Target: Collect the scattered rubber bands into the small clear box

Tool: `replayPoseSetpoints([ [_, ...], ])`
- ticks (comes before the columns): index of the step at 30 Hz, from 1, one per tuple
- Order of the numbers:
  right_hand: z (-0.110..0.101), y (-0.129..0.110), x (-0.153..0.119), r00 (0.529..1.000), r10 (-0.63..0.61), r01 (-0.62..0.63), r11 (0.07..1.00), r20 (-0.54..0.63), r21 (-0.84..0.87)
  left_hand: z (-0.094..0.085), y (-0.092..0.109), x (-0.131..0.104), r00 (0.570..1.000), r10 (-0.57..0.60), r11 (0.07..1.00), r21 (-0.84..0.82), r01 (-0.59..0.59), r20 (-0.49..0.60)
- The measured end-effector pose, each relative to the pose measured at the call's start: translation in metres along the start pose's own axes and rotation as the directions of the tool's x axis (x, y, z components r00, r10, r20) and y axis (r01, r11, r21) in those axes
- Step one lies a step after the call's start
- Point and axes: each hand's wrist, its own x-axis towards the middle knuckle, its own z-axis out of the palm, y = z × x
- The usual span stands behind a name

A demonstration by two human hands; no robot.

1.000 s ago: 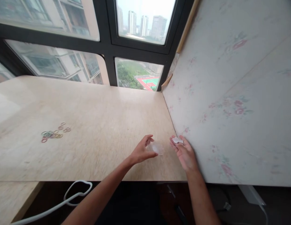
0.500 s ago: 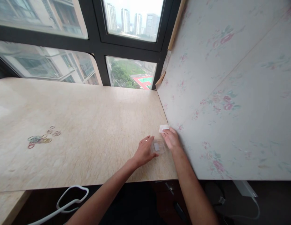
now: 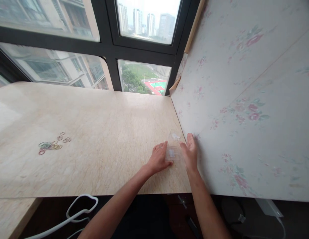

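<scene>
A small clear plastic box lies on the stone-patterned sill, with a pale patch showing inside it. My left hand, with a ring on one finger, grips its left side, fingers at the far corner and thumb at the near one. Just beyond the box is a clear flap or lid; whether it joins the box I cannot tell. A small whitish piece shows on that clear part. On the right, close to the wall, my right hand has its thumb and fingers apart, thumb near the box's right edge.
Several coloured rubber bands lie loosely heaped on the sill at the left. A flower-papered wall rises close on the right. Dark-framed windows stand behind. A white curved tube is below the front edge.
My right hand has let go of the white piece it held and moved against the wall, fingers spreading. My left hand stays at the box. The view has shifted slightly.
</scene>
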Motion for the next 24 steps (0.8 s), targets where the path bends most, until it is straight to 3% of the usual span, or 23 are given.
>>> replayPoseSetpoints([
  [3, -0.001, -0.014, -0.045, 0.995, -0.075, 0.077, 0.997, -0.057, 0.031, -0.013, -0.008, -0.017, 0.999, 0.009, 1.0, -0.029, -0.01, -0.032],
  [6, 0.001, -0.008, -0.085, 0.994, -0.099, 0.1, 0.995, -0.039, 0.027, -0.034, -0.031, -0.038, 0.992, -0.032, 0.999, -0.015, 0.031, -0.123],
  [8, 0.002, 0.002, -0.101, 0.984, -0.105, 0.11, 0.994, 0.145, -0.024, -0.055, -0.055, -0.053, 0.971, -0.077, 0.996, 0.017, 0.083, -0.228],
  [10, 0.003, 0.011, -0.107, 0.941, -0.129, 0.164, 0.982, 0.312, -0.088, -0.084, -0.084, -0.07, 0.92, -0.128, 0.984, 0.068, 0.164, -0.371],
  [12, 0.005, 0.013, -0.107, 0.902, -0.143, 0.209, 0.971, 0.408, -0.12, -0.122, -0.117, -0.09, 0.819, -0.181, 0.946, 0.132, 0.296, -0.544],
  [13, 0.005, 0.013, -0.106, 0.887, -0.141, 0.218, 0.967, 0.439, -0.131, -0.143, -0.133, -0.103, 0.745, -0.21, 0.905, 0.161, 0.393, -0.633],
  [14, 0.006, 0.011, -0.105, 0.874, -0.133, 0.222, 0.965, 0.466, -0.14, -0.165, -0.15, -0.117, 0.638, -0.247, 0.841, 0.165, 0.515, -0.729],
  [15, 0.007, 0.01, -0.104, 0.862, -0.123, 0.222, 0.964, 0.491, -0.148, -0.186, -0.167, -0.132, 0.499, -0.286, 0.751, 0.133, 0.647, -0.818],
  [16, 0.008, 0.009, -0.103, 0.851, -0.112, 0.221, 0.963, 0.514, -0.156, -0.205, -0.182, -0.147, 0.357, -0.32, 0.645, 0.075, 0.761, -0.878],
  [17, 0.008, 0.008, -0.103, 0.841, -0.1, 0.218, 0.962, 0.532, -0.164, -0.221, -0.197, -0.161, 0.252, -0.343, 0.542, 0.028, 0.84, -0.905],
  [18, 0.008, 0.009, -0.102, 0.835, -0.088, 0.212, 0.962, 0.544, -0.171, -0.234, -0.211, -0.174, 0.224, -0.368, 0.462, 0.032, 0.887, -0.902],
  [20, 0.008, 0.012, -0.101, 0.831, -0.057, 0.188, 0.965, 0.553, -0.183, -0.25, -0.233, -0.193, 0.306, -0.463, 0.389, 0.119, 0.913, -0.832],
  [22, 0.007, 0.017, -0.099, 0.837, -0.017, 0.15, 0.969, 0.547, -0.199, -0.255, -0.249, -0.198, 0.411, -0.545, 0.4, 0.205, 0.894, -0.731],
  [24, 0.006, 0.022, -0.096, 0.843, 0.027, 0.111, 0.969, 0.538, -0.223, -0.254, -0.259, -0.19, 0.477, -0.569, 0.43, 0.252, 0.867, -0.669],
])
